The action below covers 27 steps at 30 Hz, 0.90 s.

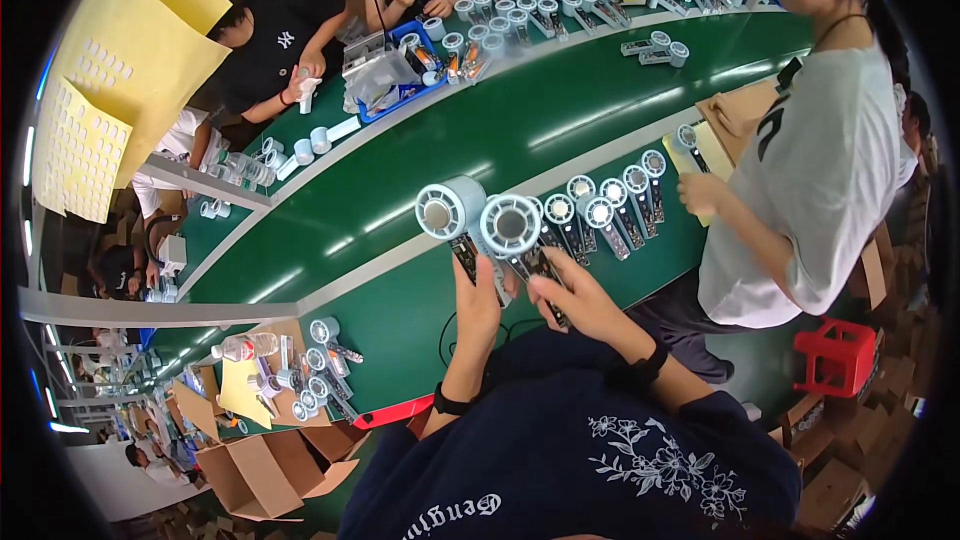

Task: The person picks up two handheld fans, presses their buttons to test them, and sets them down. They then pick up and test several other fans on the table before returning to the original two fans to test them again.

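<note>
Two half-assembled handheld fans are up in front of me, each with a round pale-blue head and an uncovered handle with a circuit board inside. My left hand [478,302] is closed around the handle of the left fan [440,212]. The right fan [510,225] is gripped at its handle by my right hand [582,302], and its head overlaps the left one's side. Just beyond my right hand, a group of similar fans [612,202] lies on the green table, their boards exposed. Parts of both handles are hidden behind my fingers.
A co-worker in a white shirt [800,160] works at my right. Past the green conveyor belt [420,145], other people sit among many fans and a blue bin [405,90]. More fans [320,370], a bottle [245,346] and an open carton [265,470] are at my left. A red stool [838,355] stands behind right.
</note>
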Motion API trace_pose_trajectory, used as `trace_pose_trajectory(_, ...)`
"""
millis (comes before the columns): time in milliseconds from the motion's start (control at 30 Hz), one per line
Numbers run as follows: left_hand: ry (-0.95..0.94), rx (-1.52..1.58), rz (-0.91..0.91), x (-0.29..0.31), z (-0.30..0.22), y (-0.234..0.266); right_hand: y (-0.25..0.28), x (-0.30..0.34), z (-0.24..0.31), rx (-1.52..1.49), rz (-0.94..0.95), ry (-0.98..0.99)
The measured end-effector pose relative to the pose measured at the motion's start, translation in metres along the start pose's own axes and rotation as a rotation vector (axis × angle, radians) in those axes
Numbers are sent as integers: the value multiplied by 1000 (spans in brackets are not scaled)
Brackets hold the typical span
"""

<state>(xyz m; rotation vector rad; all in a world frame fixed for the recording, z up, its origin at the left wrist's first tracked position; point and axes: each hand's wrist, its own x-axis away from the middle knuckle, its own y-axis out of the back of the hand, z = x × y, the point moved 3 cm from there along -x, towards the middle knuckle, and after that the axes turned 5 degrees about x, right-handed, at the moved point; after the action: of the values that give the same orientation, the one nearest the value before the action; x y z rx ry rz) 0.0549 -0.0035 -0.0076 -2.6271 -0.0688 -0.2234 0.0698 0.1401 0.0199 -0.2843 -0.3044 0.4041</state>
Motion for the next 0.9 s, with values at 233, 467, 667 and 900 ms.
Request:
trace_pose_trajectory(233, -81, 42, -28, 28, -27, -32, 5, 2, 24, -199, -25, -32)
trace_pose_trajectory(467, -85, 147, 34, 35, -29, -37, 12, 9, 36, -330, -22, 58)
trace_pose_trajectory(667, -92, 112, 83, 43, -41, -46, 3, 20, 35, -175, 12, 161)
trace_pose_trajectory(900, -107, 78, 106, 47, -36, -35, -4, 18, 25, -229, 8, 110)
